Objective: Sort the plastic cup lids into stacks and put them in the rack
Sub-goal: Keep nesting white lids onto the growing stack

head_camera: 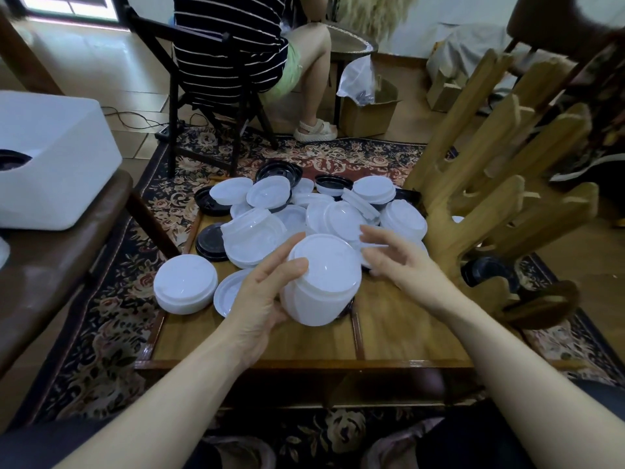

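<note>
Low wooden table [304, 336] on a flowered rug [111, 330]: our left hand [267, 299] grips a white lid stack [321, 282] (center), loose lids [338, 211] at twelve o'clock, rack [490, 204] at two; right hand [402, 262] hovers, fingers spread.

1. We note a low wooden table [304, 336] standing on a patterned rug [111, 319].
2. On it lies a loose heap of white lids [338, 211] mixed with black lids [211, 240].
3. A separate white stack [185, 288] sits near its left edge.
4. A wooden rack [473, 204] stands at its right side.
</note>
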The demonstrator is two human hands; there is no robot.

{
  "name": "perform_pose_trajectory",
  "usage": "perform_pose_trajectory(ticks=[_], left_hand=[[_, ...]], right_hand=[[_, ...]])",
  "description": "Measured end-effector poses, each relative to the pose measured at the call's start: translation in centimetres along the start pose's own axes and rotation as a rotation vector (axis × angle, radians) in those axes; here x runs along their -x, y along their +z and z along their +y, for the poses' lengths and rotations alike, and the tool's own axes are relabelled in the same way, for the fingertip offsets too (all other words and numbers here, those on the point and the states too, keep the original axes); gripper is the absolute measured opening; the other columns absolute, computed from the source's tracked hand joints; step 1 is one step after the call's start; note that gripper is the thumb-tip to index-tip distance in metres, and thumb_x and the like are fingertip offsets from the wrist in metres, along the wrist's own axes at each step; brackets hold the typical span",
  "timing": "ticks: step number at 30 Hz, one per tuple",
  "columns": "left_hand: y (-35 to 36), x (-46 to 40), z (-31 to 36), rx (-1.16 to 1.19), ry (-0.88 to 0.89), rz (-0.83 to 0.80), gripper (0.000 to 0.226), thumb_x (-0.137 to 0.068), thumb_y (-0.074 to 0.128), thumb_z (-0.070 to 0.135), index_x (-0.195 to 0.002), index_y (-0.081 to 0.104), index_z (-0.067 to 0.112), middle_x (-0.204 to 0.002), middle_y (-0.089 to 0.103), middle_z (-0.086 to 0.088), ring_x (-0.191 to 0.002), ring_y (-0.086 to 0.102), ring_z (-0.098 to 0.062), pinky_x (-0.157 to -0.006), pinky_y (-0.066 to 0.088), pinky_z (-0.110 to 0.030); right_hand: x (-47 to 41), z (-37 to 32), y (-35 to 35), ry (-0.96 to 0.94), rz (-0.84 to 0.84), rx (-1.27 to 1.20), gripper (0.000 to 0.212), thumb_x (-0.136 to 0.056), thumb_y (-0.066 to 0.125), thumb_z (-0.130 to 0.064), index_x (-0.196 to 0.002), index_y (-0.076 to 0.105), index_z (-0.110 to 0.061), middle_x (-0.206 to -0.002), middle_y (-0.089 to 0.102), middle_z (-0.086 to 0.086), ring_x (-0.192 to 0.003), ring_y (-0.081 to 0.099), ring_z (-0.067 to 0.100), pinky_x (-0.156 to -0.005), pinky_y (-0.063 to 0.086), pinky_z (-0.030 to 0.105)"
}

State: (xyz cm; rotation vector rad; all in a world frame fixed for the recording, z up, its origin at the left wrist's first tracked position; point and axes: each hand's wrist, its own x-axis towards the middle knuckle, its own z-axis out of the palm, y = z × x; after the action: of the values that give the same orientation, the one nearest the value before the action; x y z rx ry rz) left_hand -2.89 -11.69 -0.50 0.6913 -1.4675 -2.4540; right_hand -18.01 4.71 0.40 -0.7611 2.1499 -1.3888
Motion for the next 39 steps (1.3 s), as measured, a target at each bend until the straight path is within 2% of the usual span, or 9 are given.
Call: perform_pose_trajectory(ticks=[2, 4, 7, 15, 20, 23, 30, 35, 39], left_hand=[[0.0, 0.0, 0.1, 0.01, 0.0, 0.005, 0.054, -0.065, 0.067, 0.038, -0.12, 0.069, 0.042, -0.118, 0.071, 0.016, -0.109, 0.061, -0.011, -0.059, 0.055, -0.019], [-0.1, -0.1, 0.1, 0.012, 0.001, 0.007, 0.055, -0.066, 0.067, 0.039, -0.121, 0.068, 0.042, -0.118, 0.071, 0.017, -0.11, 0.061, -0.009, -0.061, 0.055, -0.02], [-0.1, 0.0, 0.2, 0.012, 0.005, -0.004, 0.052, -0.066, 0.067, 0.038, -0.118, 0.069, 0.043, -0.114, 0.072, 0.018, -0.104, 0.063, -0.005, -0.06, 0.055, -0.019], [-0.2, -0.1, 0.2, -0.003, -0.02, -0.005, 0.061, -0.055, 0.077, 0.041, -0.116, 0.071, 0.046, -0.115, 0.072, 0.02, -0.108, 0.062, -0.005, -0.065, 0.054, -0.02], [-0.2, -0.2, 0.0, -0.008, -0.029, -0.017, 0.066, -0.051, 0.078, 0.044, -0.116, 0.07, 0.047, -0.119, 0.07, 0.018, -0.11, 0.062, -0.005, -0.063, 0.055, -0.017], [-0.2, -0.1, 0.0, -0.009, -0.037, -0.011, 0.057, -0.062, 0.073, 0.039, -0.119, 0.069, 0.045, -0.119, 0.071, 0.019, -0.11, 0.062, -0.004, -0.063, 0.055, -0.018], [-0.1, -0.2, 0.1, 0.006, -0.04, -0.002, 0.054, -0.064, 0.07, 0.037, -0.117, 0.07, 0.044, -0.118, 0.071, 0.018, -0.109, 0.062, -0.005, -0.061, 0.054, -0.016], [-0.2, -0.2, 0.0, 0.015, -0.033, -0.001, 0.054, -0.064, 0.07, 0.037, -0.118, 0.07, 0.043, -0.12, 0.071, 0.016, -0.107, 0.063, -0.004, -0.059, 0.054, -0.015], [-0.1, -0.3, -0.1, 0.003, -0.029, -0.007, 0.053, -0.065, 0.071, 0.037, -0.118, 0.07, 0.043, -0.119, 0.071, 0.017, -0.097, 0.067, 0.002, -0.061, 0.055, -0.016]], right_hand=[[-0.9, 1.2, -1.6, 0.093, 0.274, 0.22, 0.055, -0.082, 0.071, -0.053, -0.128, 0.058, -0.025, -0.121, 0.063, -0.005, -0.102, 0.061, 0.009, -0.086, 0.054, 0.035], [-1.4, 3.0, -2.7, 0.196, 0.37, 0.559, 0.047, -0.087, 0.067, -0.048, -0.124, 0.059, -0.022, -0.116, 0.062, -0.003, -0.099, 0.06, 0.014, -0.079, 0.051, 0.036], [-1.5, 5.4, -2.8, 0.302, 0.289, 0.803, 0.041, -0.088, 0.063, -0.046, -0.119, 0.061, -0.019, -0.116, 0.06, 0.0, -0.101, 0.059, 0.019, -0.077, 0.051, 0.037], [-1.5, 5.3, -2.5, 0.273, 0.281, 0.9, 0.004, -0.092, 0.058, -0.025, -0.092, 0.06, -0.02, -0.095, 0.061, -0.001, -0.09, 0.056, 0.02, -0.069, 0.049, 0.035], [-1.5, 4.7, -2.4, 0.318, 0.282, 0.814, 0.006, -0.087, 0.063, -0.028, -0.085, 0.058, -0.024, -0.083, 0.059, -0.009, -0.084, 0.058, 0.018, -0.068, 0.049, 0.033], [-1.4, 4.5, -2.6, 0.321, 0.282, 0.766, 0.013, -0.087, 0.066, -0.033, -0.082, 0.059, -0.024, -0.081, 0.061, -0.01, -0.08, 0.06, 0.015, -0.067, 0.048, 0.033], [-0.8, 2.5, -3.8, 0.262, 0.373, 0.533, 0.015, -0.09, 0.067, -0.029, -0.08, 0.063, -0.019, -0.08, 0.066, -0.001, -0.079, 0.062, 0.02, -0.077, 0.055, 0.047], [0.3, -0.5, -3.5, 0.102, 0.494, 0.085, 0.007, -0.091, 0.067, -0.014, -0.09, 0.064, -0.008, -0.08, 0.068, 0.007, -0.073, 0.061, 0.017, -0.071, 0.051, 0.033], [0.6, -2.3, -3.1, 0.095, 0.387, -0.353, 0.014, -0.093, 0.063, -0.007, -0.107, 0.063, -0.01, -0.084, 0.07, 0.006, -0.075, 0.065, 0.016, -0.064, 0.056, 0.028]])
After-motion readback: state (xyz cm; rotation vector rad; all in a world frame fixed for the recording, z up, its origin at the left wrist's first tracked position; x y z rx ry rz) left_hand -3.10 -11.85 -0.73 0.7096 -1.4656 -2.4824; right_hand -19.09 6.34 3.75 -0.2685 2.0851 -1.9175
